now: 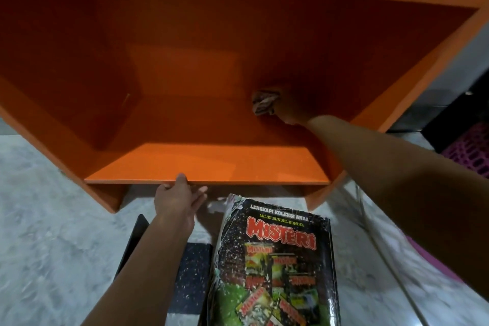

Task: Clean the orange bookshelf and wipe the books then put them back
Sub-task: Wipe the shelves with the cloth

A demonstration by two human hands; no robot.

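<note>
On the grey floor (39, 219) at near left, a dark book (190, 272) lies partly under the left arm. The left hand (176, 198) grips the near board edge of the shelf (206, 164), thumb on top, fingers beneath. Just right, a worn Misteri magazine (277, 259) lies before the shelf, its near end cut off. Far inside at right, the right hand (293, 108), dim in shadow, clutches a cloth (263, 102) against the board. A pink basket (468, 151) is cropped at far right.

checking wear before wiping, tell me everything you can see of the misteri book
The Misteri book lies cover up on the grey floor before the orange bookshelf. Thick, black cover, red dripping title, small pictured covers. Top-left corner and left edge look frayed. Untouched by the left hand or right hand; a dark speckled book at its left.
</note>
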